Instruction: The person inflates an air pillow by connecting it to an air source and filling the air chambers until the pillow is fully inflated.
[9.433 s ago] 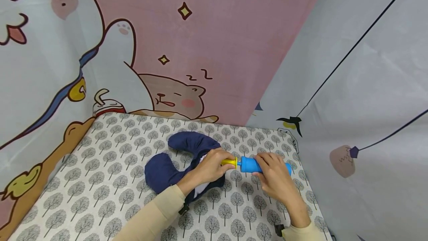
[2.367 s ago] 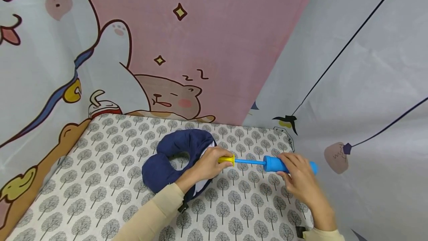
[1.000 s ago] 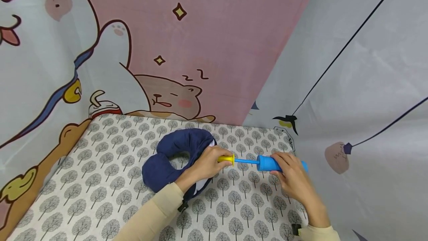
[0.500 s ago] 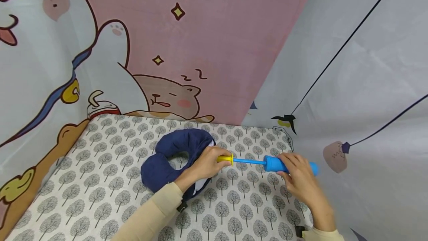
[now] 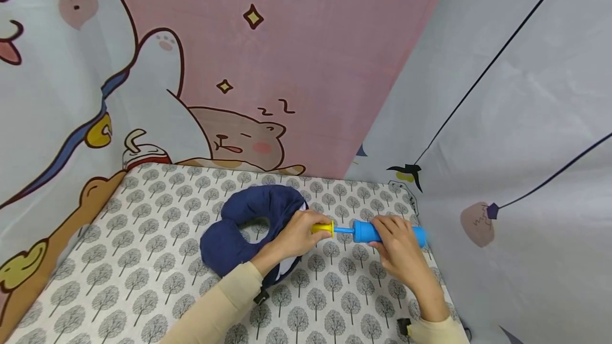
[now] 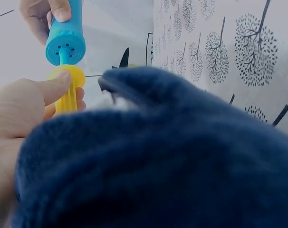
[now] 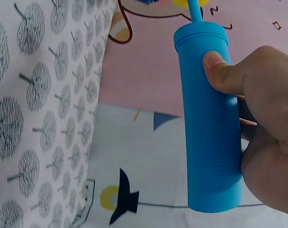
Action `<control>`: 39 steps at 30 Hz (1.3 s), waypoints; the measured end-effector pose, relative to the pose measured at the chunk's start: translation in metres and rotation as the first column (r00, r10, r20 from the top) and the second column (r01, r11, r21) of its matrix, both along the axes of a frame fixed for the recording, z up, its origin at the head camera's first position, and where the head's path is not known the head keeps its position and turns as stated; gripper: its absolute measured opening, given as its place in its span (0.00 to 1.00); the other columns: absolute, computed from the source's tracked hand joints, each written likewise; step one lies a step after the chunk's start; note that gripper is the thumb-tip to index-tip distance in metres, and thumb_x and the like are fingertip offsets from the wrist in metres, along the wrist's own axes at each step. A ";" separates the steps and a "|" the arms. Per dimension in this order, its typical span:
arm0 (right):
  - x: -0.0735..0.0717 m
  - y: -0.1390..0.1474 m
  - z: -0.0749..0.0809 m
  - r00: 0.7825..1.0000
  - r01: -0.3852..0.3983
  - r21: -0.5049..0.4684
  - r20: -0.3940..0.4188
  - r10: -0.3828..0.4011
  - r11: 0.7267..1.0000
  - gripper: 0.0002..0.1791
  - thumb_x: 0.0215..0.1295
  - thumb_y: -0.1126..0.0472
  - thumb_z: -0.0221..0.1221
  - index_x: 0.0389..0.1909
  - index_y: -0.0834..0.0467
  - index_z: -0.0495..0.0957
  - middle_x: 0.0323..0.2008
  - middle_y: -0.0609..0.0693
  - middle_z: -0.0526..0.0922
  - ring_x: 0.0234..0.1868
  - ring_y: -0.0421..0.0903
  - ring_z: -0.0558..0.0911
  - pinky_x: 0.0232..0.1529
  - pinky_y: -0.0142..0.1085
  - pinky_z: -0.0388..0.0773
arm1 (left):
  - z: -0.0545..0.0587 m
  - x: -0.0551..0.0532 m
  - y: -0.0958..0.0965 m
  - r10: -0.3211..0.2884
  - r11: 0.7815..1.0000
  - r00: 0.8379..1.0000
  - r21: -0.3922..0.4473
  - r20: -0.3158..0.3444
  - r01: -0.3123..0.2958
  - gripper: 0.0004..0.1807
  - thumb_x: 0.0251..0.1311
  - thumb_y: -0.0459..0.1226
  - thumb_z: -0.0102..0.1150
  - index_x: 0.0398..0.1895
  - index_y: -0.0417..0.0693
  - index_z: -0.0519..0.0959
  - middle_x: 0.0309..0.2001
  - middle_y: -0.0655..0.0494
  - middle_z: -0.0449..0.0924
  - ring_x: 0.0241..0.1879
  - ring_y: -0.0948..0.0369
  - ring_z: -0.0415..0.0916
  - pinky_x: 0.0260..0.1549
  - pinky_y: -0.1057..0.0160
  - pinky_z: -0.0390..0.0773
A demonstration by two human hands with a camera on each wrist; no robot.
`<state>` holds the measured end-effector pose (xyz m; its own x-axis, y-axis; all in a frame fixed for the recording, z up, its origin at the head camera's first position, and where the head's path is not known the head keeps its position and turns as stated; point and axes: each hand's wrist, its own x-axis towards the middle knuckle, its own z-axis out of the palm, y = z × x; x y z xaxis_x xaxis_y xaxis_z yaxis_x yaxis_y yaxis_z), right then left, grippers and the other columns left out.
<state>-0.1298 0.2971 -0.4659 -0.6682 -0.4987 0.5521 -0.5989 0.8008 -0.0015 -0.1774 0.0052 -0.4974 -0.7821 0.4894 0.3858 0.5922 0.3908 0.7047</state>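
A blue balloon-style hand pump [image 5: 367,232] lies level between my two hands, in front of the right side of a navy U-shaped neck pillow [image 5: 224,246]. My left hand [image 5: 294,235] pinches the pump's yellow end piece [image 6: 66,102] between thumb and fingers, right at the pillow's white-lined opening [image 5: 287,265]. My right hand [image 5: 400,251] grips the blue barrel [image 7: 210,128], its thumb along the side. A short length of thin blue rod [image 5: 343,230] shows between barrel and yellow piece. The tip of the yellow piece is hidden behind my left hand.
The pillow lies on a table covered with tree-print cloth [image 5: 162,264]. A black buckle [image 5: 261,297] hangs at the pillow's near edge. Behind stands a pink cartoon curtain [image 5: 325,68], and a pale curtain [image 5: 535,121] rises close by the table's right side.
My right hand has slid the barrel left toward the yellow end, shortening the visible rod, after pulling it out right. Since the oldest frame the pillow looks rounder and its arms have closed together.
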 end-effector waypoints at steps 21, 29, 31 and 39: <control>-0.005 -0.013 -0.007 0.999 0.006 -0.033 0.032 -0.005 0.999 0.32 0.55 0.67 0.84 0.62 0.67 0.86 0.59 0.65 0.89 0.60 0.67 0.84 0.63 0.65 0.80 | 0.001 -0.004 -0.005 -0.006 1.000 1.000 -0.026 -0.004 0.006 0.14 0.73 0.36 0.75 0.58 0.43 0.92 0.53 0.48 0.96 0.46 0.56 0.91 0.46 0.67 0.88; 0.001 0.030 -0.001 0.997 0.018 -0.069 0.074 -0.013 0.997 0.33 0.54 0.70 0.83 0.63 0.67 0.85 0.60 0.66 0.88 0.62 0.69 0.83 0.66 0.68 0.75 | 0.000 -0.004 -0.007 -0.010 1.000 1.000 -0.013 -0.002 0.010 0.13 0.73 0.35 0.76 0.57 0.42 0.93 0.53 0.48 0.96 0.47 0.55 0.91 0.47 0.66 0.89; 0.003 0.038 0.002 0.994 0.036 -0.084 0.107 -0.027 0.996 0.33 0.56 0.70 0.82 0.64 0.67 0.84 0.61 0.66 0.88 0.62 0.68 0.82 0.66 0.67 0.74 | 0.001 -0.004 -0.007 -0.010 1.000 1.000 -0.010 0.000 0.010 0.14 0.73 0.35 0.76 0.57 0.42 0.93 0.53 0.48 0.96 0.47 0.55 0.91 0.47 0.65 0.89; 0.004 0.064 0.011 0.984 0.076 -0.091 0.167 -0.060 0.993 0.32 0.57 0.72 0.81 0.64 0.67 0.84 0.61 0.66 0.87 0.60 0.66 0.81 0.62 0.65 0.72 | 0.002 -0.006 -0.008 -0.012 1.000 1.000 -0.024 0.003 0.012 0.13 0.74 0.34 0.75 0.58 0.43 0.93 0.51 0.48 0.96 0.45 0.56 0.91 0.46 0.66 0.88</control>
